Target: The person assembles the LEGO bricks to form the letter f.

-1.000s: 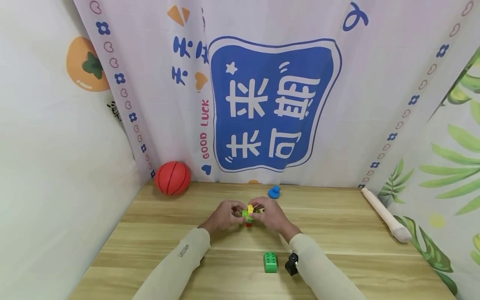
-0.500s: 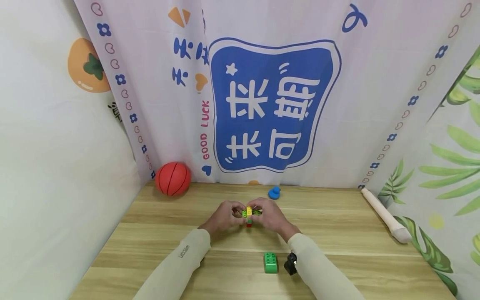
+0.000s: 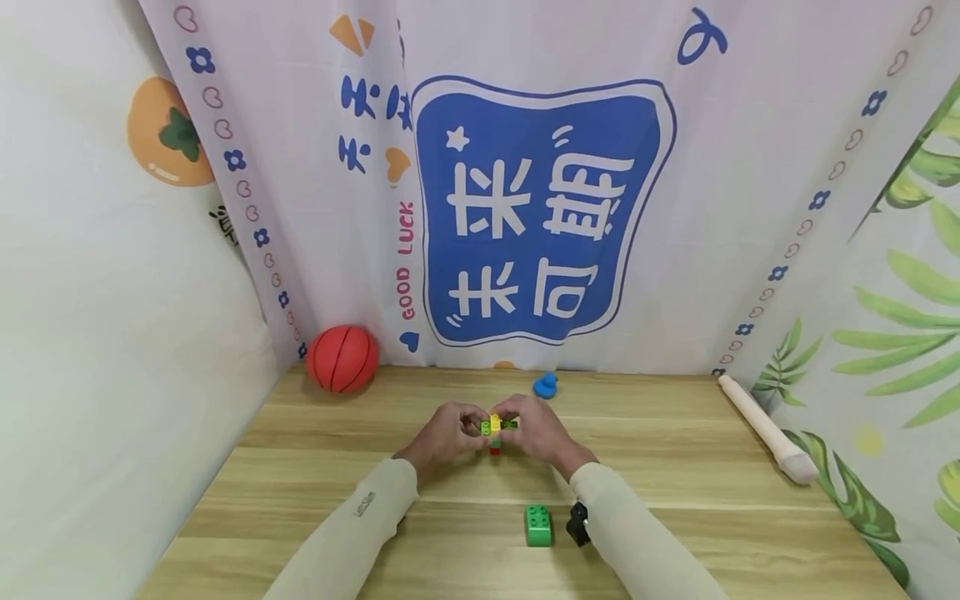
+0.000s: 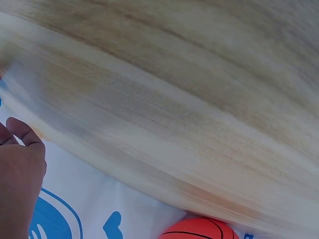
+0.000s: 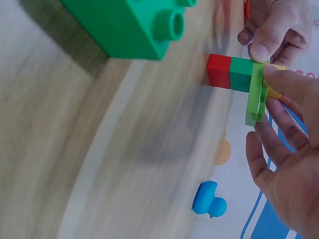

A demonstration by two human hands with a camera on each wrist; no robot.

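Between the two hands stands a small tower of toy building bricks. A red brick (image 5: 219, 70) is lowest, then a green brick (image 5: 241, 74), a long light green brick (image 5: 254, 107) across it, and a yellow brick (image 5: 274, 92) on top. My right hand (image 3: 536, 429) pinches the yellow brick, thumb on its near side and fingers behind. From the other side, my left hand (image 3: 450, 432) holds one end of the light green brick, its thumb showing there in the right wrist view. The left wrist view catches only part of the left hand (image 4: 22, 159), without the bricks.
A loose green brick (image 3: 537, 527) lies on the wooden table (image 3: 315, 517) nearer the body, by the right forearm. Behind the hands sits a blue toy duck (image 3: 546, 386). A red ball (image 3: 342, 359) rests at the back left, a pale microphone-shaped object (image 3: 768, 429) along the right edge.
The yellow brick has come down and slightly left onto the light green brick, with the right hand following it. The left hand has stayed nearly still.
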